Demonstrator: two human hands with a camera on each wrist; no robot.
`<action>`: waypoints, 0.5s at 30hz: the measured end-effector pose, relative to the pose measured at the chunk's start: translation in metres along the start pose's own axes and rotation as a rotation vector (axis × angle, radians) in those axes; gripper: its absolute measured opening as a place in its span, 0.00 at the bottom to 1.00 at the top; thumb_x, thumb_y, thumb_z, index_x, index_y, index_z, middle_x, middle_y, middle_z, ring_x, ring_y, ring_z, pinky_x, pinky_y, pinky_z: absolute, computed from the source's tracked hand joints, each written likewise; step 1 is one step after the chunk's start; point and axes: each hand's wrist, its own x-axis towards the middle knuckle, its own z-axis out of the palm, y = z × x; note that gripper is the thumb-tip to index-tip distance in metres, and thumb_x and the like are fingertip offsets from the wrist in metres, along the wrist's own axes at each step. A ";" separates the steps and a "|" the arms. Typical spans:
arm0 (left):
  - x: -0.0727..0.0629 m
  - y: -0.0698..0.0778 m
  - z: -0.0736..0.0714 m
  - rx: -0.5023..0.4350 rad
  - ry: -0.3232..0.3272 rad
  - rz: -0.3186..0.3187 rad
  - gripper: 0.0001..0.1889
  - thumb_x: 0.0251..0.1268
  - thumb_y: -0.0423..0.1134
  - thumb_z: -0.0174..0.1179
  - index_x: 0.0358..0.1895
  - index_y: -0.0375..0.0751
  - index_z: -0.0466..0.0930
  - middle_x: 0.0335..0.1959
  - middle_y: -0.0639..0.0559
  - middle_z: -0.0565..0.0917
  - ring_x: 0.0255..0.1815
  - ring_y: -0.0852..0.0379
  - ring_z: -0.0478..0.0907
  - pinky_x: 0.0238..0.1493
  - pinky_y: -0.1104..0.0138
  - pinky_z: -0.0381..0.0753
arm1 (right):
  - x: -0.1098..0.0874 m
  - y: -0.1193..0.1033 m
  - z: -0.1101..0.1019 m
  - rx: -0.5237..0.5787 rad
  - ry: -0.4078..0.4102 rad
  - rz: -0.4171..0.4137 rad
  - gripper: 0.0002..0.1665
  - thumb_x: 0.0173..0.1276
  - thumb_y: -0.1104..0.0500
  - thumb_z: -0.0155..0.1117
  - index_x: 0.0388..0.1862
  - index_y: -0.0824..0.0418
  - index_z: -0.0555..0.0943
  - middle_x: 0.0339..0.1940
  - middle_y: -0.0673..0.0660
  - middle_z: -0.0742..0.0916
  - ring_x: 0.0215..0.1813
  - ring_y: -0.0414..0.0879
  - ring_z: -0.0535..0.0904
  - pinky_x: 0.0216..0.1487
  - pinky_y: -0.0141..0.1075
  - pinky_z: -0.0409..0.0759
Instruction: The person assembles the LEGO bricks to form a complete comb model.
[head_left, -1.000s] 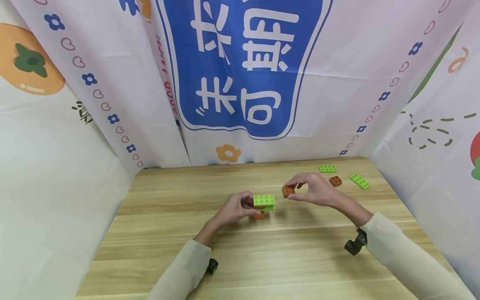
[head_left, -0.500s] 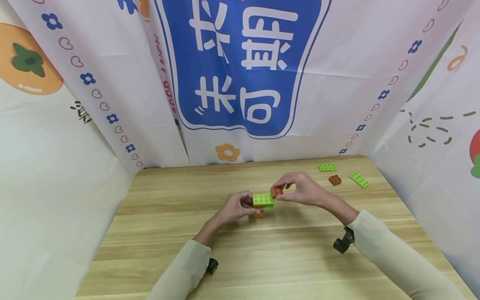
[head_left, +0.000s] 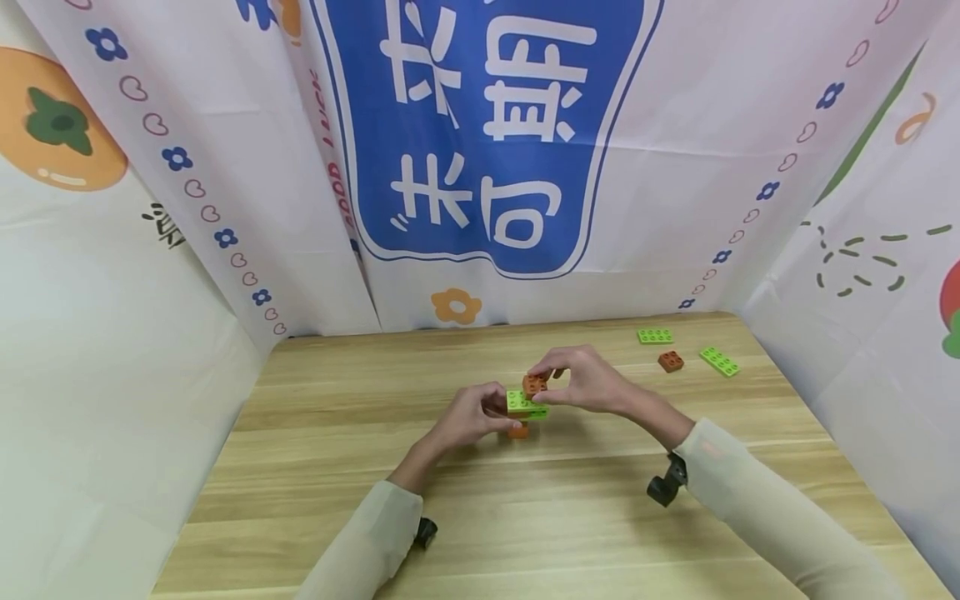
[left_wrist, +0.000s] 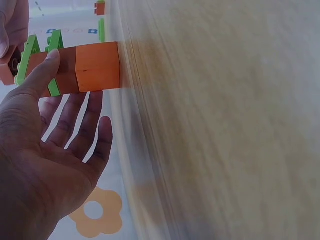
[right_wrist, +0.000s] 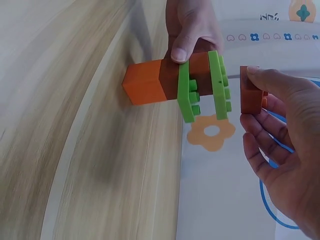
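- Right wrist view: right hand (right_wrist: 297, 140) pinches a brown two-by-two brick (right_wrist: 251, 95) just above the stack (right_wrist: 171, 82); left hand (right_wrist: 194, 25) grips that stack, upright on the table (right_wrist: 115, 145).
- Risk: off-centre pressure on overhanging green plates (right_wrist: 185, 97) could lever them loose or tip everything.
- Writing: blue banner (head_left: 472, 100), 未来可期; red lettering (head_left: 335, 175), creased, probably "GOOD LUCK".

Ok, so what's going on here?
A person's left hand grips a stack of orange, brown and green blocks. The right hand pinches another brown block over the top green plate; the right wrist view shows a gap, so it isn't on yet. Two more green plates and a loose brown block lie towards the table's far right corner.
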 end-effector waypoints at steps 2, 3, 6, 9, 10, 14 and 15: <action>0.000 0.000 0.000 -0.003 0.000 -0.003 0.13 0.63 0.38 0.78 0.44 0.42 0.83 0.41 0.53 0.90 0.39 0.60 0.87 0.43 0.68 0.87 | 0.002 0.000 0.002 -0.002 -0.008 -0.003 0.20 0.60 0.57 0.85 0.50 0.60 0.91 0.44 0.51 0.92 0.45 0.42 0.87 0.48 0.46 0.89; -0.001 0.000 0.000 -0.002 0.000 -0.003 0.13 0.63 0.39 0.78 0.44 0.42 0.83 0.41 0.53 0.90 0.39 0.60 0.86 0.43 0.68 0.87 | 0.003 0.000 0.003 -0.004 -0.011 -0.004 0.20 0.60 0.57 0.85 0.50 0.60 0.91 0.44 0.51 0.92 0.45 0.42 0.87 0.48 0.43 0.88; -0.001 0.000 0.000 -0.001 -0.001 0.002 0.13 0.63 0.39 0.78 0.44 0.42 0.83 0.41 0.53 0.90 0.39 0.60 0.86 0.43 0.67 0.87 | 0.006 0.000 0.006 -0.002 -0.018 -0.010 0.20 0.60 0.56 0.85 0.50 0.59 0.91 0.44 0.50 0.92 0.45 0.41 0.87 0.48 0.39 0.88; -0.001 0.000 0.000 0.006 -0.003 0.010 0.13 0.63 0.39 0.78 0.44 0.42 0.84 0.41 0.53 0.90 0.40 0.60 0.86 0.44 0.67 0.87 | 0.008 0.000 0.009 0.008 -0.026 -0.017 0.19 0.61 0.57 0.85 0.50 0.59 0.91 0.43 0.50 0.92 0.44 0.41 0.87 0.47 0.43 0.89; -0.001 0.000 0.000 0.007 -0.004 0.014 0.12 0.63 0.39 0.78 0.44 0.42 0.84 0.41 0.53 0.90 0.40 0.60 0.86 0.44 0.67 0.87 | 0.009 0.000 0.010 0.013 -0.028 -0.020 0.19 0.61 0.57 0.85 0.50 0.59 0.91 0.43 0.50 0.92 0.44 0.41 0.87 0.47 0.44 0.89; 0.000 0.000 -0.001 0.008 -0.005 0.017 0.12 0.63 0.38 0.78 0.44 0.42 0.84 0.41 0.53 0.90 0.40 0.60 0.87 0.44 0.68 0.87 | 0.011 0.000 0.013 0.028 -0.033 -0.029 0.18 0.61 0.57 0.84 0.49 0.59 0.92 0.43 0.51 0.92 0.43 0.41 0.87 0.46 0.45 0.89; 0.000 0.000 -0.001 0.005 -0.005 0.017 0.12 0.63 0.37 0.78 0.44 0.42 0.84 0.41 0.53 0.90 0.40 0.60 0.87 0.44 0.68 0.87 | 0.011 -0.001 0.013 0.030 -0.034 -0.031 0.18 0.61 0.57 0.84 0.49 0.59 0.91 0.43 0.51 0.92 0.43 0.41 0.87 0.46 0.46 0.89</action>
